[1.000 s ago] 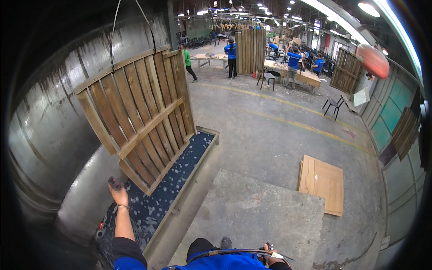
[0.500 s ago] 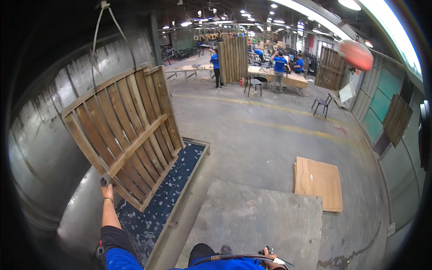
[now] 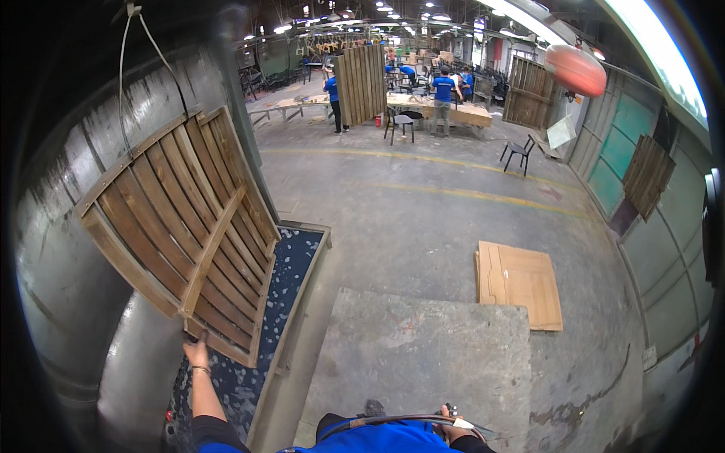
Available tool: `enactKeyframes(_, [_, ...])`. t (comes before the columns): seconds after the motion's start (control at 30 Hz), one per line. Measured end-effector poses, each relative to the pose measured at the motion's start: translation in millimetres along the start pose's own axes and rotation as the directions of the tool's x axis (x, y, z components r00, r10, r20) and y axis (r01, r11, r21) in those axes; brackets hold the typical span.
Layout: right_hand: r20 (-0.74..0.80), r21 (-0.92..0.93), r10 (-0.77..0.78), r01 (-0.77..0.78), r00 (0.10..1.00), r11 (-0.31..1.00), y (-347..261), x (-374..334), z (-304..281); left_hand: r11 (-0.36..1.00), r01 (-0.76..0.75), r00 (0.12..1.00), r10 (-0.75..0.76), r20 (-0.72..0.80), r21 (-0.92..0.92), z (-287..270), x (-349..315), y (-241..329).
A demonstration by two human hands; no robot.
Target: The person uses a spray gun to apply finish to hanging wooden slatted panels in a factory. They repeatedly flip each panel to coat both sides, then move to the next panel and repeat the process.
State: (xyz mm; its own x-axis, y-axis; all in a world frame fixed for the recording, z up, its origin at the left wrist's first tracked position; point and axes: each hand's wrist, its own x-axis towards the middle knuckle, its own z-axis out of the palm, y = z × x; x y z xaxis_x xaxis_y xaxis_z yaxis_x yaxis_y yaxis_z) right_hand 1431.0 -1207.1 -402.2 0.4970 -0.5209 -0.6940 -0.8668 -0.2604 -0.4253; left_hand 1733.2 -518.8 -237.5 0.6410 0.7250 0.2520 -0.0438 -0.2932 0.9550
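Note:
A slatted wooden panel [image 3: 198, 234] with a diagonal-looking crossbar hangs at the left from cords on an overhead hook [image 3: 134, 10]. My left hand [image 3: 196, 351] reaches up to its near lower edge and grips the frame by the crossbar's end; the fingers are partly behind the wood. Below the panel lies a long trough [image 3: 283, 332] of dark liquid with pale foam patches. Low at my right side, my right hand [image 3: 453, 428] is closed around what looks like a small metal spray gun [image 3: 448, 411]. A hose [image 3: 377, 424] runs from there across my waist.
Stained metal walls [image 3: 57, 219] stand behind the panel. Flattened cardboard [image 3: 521, 285] lies on the floor at the right, beside a grey floor sheet [image 3: 423, 347]. Farther off are a black chair [image 3: 518, 156], a workbench [image 3: 468, 115], another slatted panel [image 3: 361, 87] and several people in blue shirts.
The hanging panel has turned, and its lower near corner has moved closer to me with my left hand on it. The whole view has shifted a little. My right hand stays low.

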Motion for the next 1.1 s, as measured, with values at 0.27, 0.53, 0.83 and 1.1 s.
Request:
enactKeyframes(0.27, [-0.140, 0.064, -0.068, 0.077, 0.988, 0.995, 0, 19, 33, 0.950, 0.246, 0.942, -0.281, 0.185, 0.191, 28, -66, -13])
enactKeyframes(0.53, [-0.059, 0.062, -0.184, 0.187, 0.981, 0.980, -6, -3, 51, 0.976, 0.064, 0.934, -0.133, 0.332, 0.210, 8, -87, -29])
enactKeyframes(0.83, [-0.054, -0.091, -0.032, 0.027, 0.998, 0.995, 19, -36, 108, 0.997, -0.076, 0.935, 0.061, 0.349, 0.029, -89, -168, 13])
enactKeyframes(1.1, [-0.090, 0.309, 0.003, 0.025, 0.996, 0.951, 86, -131, 108, 0.995, -0.031, 0.942, -0.003, 0.335, 0.097, -172, -215, -3])
